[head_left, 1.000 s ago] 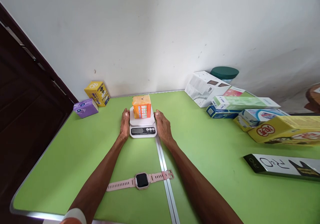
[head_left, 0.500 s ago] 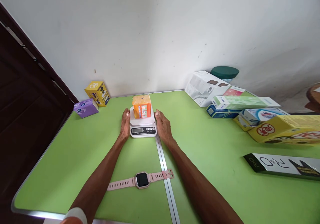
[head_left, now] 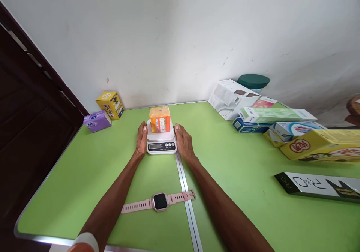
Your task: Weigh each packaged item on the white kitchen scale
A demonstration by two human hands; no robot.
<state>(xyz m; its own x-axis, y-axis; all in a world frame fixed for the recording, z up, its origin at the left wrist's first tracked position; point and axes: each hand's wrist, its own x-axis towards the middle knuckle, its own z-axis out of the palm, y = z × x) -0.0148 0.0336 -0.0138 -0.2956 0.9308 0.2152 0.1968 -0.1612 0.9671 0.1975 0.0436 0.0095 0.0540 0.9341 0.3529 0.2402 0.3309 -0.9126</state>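
A white kitchen scale (head_left: pixel 161 135) with a dark display panel and round buttons sits on the green table. On its platform rests an orange box (head_left: pixel 159 119) with printed text on its front. My left hand (head_left: pixel 141 138) is pressed along the scale's left side, thumb on top. Along the right side, my right hand (head_left: pixel 183 139) holds it the same way, so the scale is gripped between both hands. Their fingers are partly hidden. Between my forearms lies a pink smartwatch (head_left: pixel 160 201), its strap stretched out flat.
At the back left stand a purple pack (head_left: pixel 97 121) and a yellow box (head_left: pixel 110 105). Several boxes crowd the right, among them a white box (head_left: pixel 232 99), a large yellow box (head_left: pixel 323 146) and a long black-and-silver box (head_left: pixel 317 186). A metal seam (head_left: pixel 189 214) crosses the table.
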